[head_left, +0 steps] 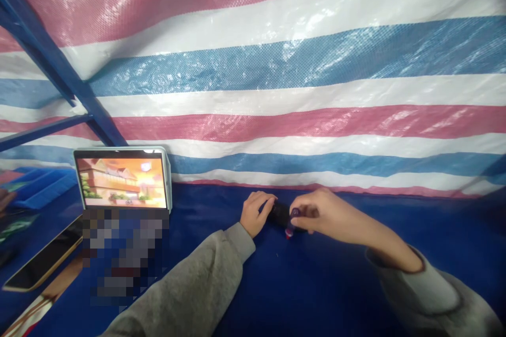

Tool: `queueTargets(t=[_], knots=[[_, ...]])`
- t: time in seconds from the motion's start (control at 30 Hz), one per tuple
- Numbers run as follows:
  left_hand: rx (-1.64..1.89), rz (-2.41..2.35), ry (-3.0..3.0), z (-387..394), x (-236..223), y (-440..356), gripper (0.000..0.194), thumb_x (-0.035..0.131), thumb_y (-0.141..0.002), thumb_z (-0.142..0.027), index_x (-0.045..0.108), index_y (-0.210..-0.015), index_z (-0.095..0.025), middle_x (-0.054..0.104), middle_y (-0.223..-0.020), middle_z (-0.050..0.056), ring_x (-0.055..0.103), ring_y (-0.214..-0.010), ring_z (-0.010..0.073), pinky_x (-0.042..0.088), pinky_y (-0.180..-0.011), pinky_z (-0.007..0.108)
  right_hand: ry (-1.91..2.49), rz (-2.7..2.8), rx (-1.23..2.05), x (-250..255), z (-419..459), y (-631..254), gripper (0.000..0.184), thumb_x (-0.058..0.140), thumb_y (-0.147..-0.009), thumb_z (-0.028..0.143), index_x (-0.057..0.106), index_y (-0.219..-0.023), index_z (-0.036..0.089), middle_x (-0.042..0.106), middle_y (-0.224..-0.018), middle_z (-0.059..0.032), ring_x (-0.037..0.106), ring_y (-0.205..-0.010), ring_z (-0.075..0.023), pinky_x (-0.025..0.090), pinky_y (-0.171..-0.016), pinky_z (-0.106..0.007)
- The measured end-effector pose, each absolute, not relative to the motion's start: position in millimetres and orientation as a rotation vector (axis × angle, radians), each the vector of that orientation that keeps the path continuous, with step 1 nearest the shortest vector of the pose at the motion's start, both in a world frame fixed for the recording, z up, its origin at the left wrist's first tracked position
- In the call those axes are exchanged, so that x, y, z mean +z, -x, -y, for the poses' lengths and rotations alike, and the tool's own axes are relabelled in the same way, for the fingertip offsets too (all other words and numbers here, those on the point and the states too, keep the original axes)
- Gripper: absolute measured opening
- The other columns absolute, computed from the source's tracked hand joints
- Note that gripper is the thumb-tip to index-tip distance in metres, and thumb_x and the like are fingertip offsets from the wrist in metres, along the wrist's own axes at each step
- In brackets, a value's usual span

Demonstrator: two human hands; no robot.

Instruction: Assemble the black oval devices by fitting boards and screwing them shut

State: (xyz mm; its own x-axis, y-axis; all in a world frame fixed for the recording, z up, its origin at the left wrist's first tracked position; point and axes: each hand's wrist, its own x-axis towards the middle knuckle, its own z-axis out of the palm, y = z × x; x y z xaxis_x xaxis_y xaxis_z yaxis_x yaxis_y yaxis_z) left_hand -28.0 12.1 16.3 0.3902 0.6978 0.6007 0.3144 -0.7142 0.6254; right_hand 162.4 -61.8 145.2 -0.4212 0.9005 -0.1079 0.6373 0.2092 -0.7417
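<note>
Black object rests on the blue-covered desk, clasped at one end by the left hand. The right hand pinches its purple part, above a red piece. Tablet at 10 o'clock; striped tarpaulin at 12 o'clock.

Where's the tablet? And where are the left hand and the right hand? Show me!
tablet (pixel 122 180), head view, on its lit screen
left hand (pixel 256 213), head view, on the back of the hand
right hand (pixel 318 210), head view, on the back of the hand
</note>
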Motion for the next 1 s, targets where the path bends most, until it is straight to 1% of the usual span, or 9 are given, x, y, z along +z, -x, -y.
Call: queueTargets(t=[0.1, 0.27, 0.4, 0.57, 0.73, 0.8, 0.87, 0.93, 1.0], knots=[[1.244, -0.873, -2.242, -12.1, 16.0, 28.0, 0.036, 0.038, -0.099, -0.037, 0.068, -0.092, -0.019, 0.071, -0.086, 0.006, 0.064, -0.082, 0.0188, 0.045, -0.081, 0.033, 1.378, 2.198, 1.146, 138.6, 62.8, -154.4, 0.019, 0.056, -0.081, 0.032, 0.068, -0.077, 0.018, 0.066, -0.061, 0.0001, 0.061, -0.056, -0.0131, 0.044, -0.053, -0.022], [1.251, -0.853, -2.257, -11.8, 16.3, 27.7, 0.034, 0.039, -0.099, -0.035, 0.067, -0.092, -0.019, 0.071, -0.086, 0.005, 0.064, -0.080, 0.0183, 0.045, -0.080, 0.033, 1.438, 2.224, 0.928, 131.7, 58.6, -155.5, 0.022, 0.054, -0.082, 0.031, 0.066, -0.067, 0.019, 0.064, -0.057, 0.0018, 0.055, -0.050, -0.0107, 0.039, -0.051, -0.021], [1.263, -0.841, -2.256, -12.3, 16.0, 27.0, 0.034, 0.039, -0.099, -0.035, 0.068, -0.092, -0.019, 0.071, -0.083, 0.005, 0.065, -0.079, 0.0182, 0.046, -0.079, 0.033, 1.491, 2.165, 0.906, 136.8, 59.1, -159.5, 0.021, 0.054, -0.082, 0.029, 0.068, -0.071, 0.019, 0.067, -0.062, 0.0015, 0.058, -0.055, -0.0110, 0.040, -0.053, -0.021], [1.255, -0.829, -2.250, -11.0, 17.3, 28.0, 0.035, 0.039, -0.099, -0.036, 0.068, -0.092, -0.018, 0.070, -0.084, 0.005, 0.065, -0.080, 0.0185, 0.047, -0.081, 0.033, 1.449, 2.205, 0.885, 141.1, 62.0, -157.7, 0.020, 0.055, -0.082, 0.029, 0.069, -0.070, 0.020, 0.065, -0.060, 0.0021, 0.057, -0.054, -0.0108, 0.041, -0.053, -0.021], [1.236, -0.745, -2.248, -8.6, 19.0, 30.7, 0.039, 0.035, -0.100, -0.036, 0.069, -0.093, -0.017, 0.070, -0.083, 0.006, 0.064, -0.079, 0.0188, 0.047, -0.080, 0.034, 1.501, 2.038, 0.697, 143.5, 59.9, -165.6, 0.020, 0.056, -0.082, 0.034, 0.069, -0.078, 0.019, 0.068, -0.065, 0.0005, 0.061, -0.058, -0.0137, 0.045, -0.057, -0.024], [1.241, -0.701, -2.266, -8.7, 18.2, 30.7, 0.036, 0.040, -0.099, -0.037, 0.069, -0.093, -0.017, 0.071, -0.084, 0.006, 0.064, -0.078, 0.0189, 0.048, -0.079, 0.034, 1.486, 1.968, 0.602, 144.8, 59.0, -169.9, 0.023, 0.056, -0.083, 0.038, 0.068, -0.079, 0.019, 0.069, -0.068, -0.0004, 0.062, -0.059, -0.0147, 0.047, -0.059, -0.026], [1.273, -0.668, -2.280, -9.0, 17.0, 29.5, 0.029, 0.049, -0.095, -0.037, 0.070, -0.092, -0.017, 0.072, -0.086, 0.006, 0.065, -0.078, 0.0190, 0.049, -0.078, 0.034, 1.482, 1.901, 0.553, 145.6, 58.6, -172.3, 0.024, 0.056, -0.083, 0.040, 0.067, -0.079, 0.019, 0.070, -0.069, -0.0006, 0.063, -0.060, -0.0154, 0.048, -0.060, -0.027], [1.319, -0.648, -2.282, -9.2, 15.9, 27.6, 0.023, 0.055, -0.093, -0.035, 0.070, -0.091, -0.017, 0.073, -0.086, 0.007, 0.065, -0.077, 0.0188, 0.049, -0.076, 0.033, 1.492, 1.857, 0.531, 145.8, 58.5, -172.6, 0.023, 0.056, -0.083, 0.041, 0.067, -0.080, 0.020, 0.069, -0.068, -0.0001, 0.063, -0.060, -0.0156, 0.048, -0.061, -0.027], [1.364, -0.645, -2.274, -9.1, 15.2, 25.6, 0.019, 0.058, -0.092, -0.032, 0.070, -0.090, -0.017, 0.073, -0.085, 0.006, 0.066, -0.076, 0.0182, 0.049, -0.075, 0.033, 1.507, 1.841, 0.531, 145.7, 58.4, -171.3, 0.022, 0.057, -0.083, 0.040, 0.067, -0.080, 0.021, 0.069, -0.066, 0.0009, 0.064, -0.059, -0.0153, 0.048, -0.061, -0.027]])
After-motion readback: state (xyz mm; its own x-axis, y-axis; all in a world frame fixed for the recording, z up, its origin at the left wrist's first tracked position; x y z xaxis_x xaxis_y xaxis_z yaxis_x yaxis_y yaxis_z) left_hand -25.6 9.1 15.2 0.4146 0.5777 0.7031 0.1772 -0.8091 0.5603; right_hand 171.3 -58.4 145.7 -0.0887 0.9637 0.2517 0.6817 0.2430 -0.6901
